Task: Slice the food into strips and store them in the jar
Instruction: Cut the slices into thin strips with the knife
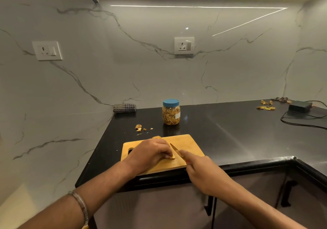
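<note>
A wooden cutting board (187, 143) lies at the counter's front edge. My left hand (150, 153) presses down on a small tan piece of food (172, 157), mostly hidden under the fingers. My right hand (200, 168) grips a knife (175, 149) with a reddish handle, its blade resting on the board just right of the food. Another tan piece (156, 137) peeks out at the board's far edge. A clear jar (171, 113) with a blue lid, closed and filled with strips, stands behind the board.
Scraps (138, 127) lie on the black counter left of the jar. A folded checked cloth (124, 108) sits against the wall. More peelings (266, 107), a black adapter (300, 106) and its cable are at the far right.
</note>
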